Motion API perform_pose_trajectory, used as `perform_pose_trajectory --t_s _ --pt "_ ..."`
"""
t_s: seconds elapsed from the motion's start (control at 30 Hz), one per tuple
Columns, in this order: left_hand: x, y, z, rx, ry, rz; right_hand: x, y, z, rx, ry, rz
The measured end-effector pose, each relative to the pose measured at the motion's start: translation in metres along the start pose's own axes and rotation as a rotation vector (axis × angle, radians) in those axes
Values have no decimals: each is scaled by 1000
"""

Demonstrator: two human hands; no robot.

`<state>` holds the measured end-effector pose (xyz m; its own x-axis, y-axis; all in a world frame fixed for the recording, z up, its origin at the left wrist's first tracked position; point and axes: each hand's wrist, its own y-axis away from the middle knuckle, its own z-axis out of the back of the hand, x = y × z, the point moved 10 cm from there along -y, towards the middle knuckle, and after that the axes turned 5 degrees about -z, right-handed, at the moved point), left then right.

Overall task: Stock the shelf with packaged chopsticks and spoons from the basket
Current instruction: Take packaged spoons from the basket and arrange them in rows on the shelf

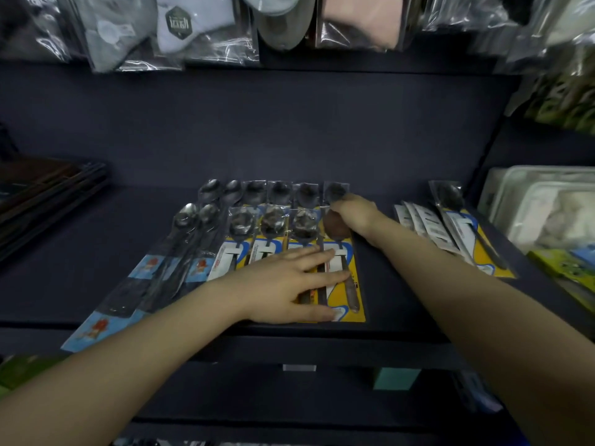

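Gripping: right hand (pixel 352 214) closed on the bowl end of the yellow-carded spoon pack (pixel 346 278), rightmost in the row on the shelf (pixel 402 294); left hand (pixel 289 281) flat, open, pressing its handle end. Light, stiff card, slick film, probably slides; hold by edges.

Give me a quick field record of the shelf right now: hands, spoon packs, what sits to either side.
left hand: flat, palm down on the yellow-card spoon packs near the shelf's front edge
right hand: closed around the head end of the rightmost pack
blue-card spoon packs: fanned out left of the yellow ones
separate packs: angled pile on the right, apart from the main row
shelf: dark, bare at left
basket: not in view
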<state>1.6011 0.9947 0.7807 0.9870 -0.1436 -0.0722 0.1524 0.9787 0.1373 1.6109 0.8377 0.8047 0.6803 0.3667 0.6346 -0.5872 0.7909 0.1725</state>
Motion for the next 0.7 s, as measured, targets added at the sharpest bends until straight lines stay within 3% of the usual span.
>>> perform_pose_trajectory --t_s 0.27,0.33,0.4,0.47,0.5,0.6,0.7 --pt "-9 10 -4 -12 -30 -16 11 0 -8 -30 240 102" --pt "-9 11 -1 -29 -19 -11 9 8 6 -39 201 167" --pt "-12 11 13 -103 29 -15 -3 20 51 -244 214 189" --pt "-16 7 34 -220 83 -30 -36 21 102 -480 355 95" --pt "-19 2 44 -271 89 -38 -61 17 118 -505 407 -13" --pt "-31 -24 66 -359 38 -67 -131 12 129 -372 298 -276" --pt "-43 -58 78 -395 99 -73 -146 19 136 -382 182 -249"
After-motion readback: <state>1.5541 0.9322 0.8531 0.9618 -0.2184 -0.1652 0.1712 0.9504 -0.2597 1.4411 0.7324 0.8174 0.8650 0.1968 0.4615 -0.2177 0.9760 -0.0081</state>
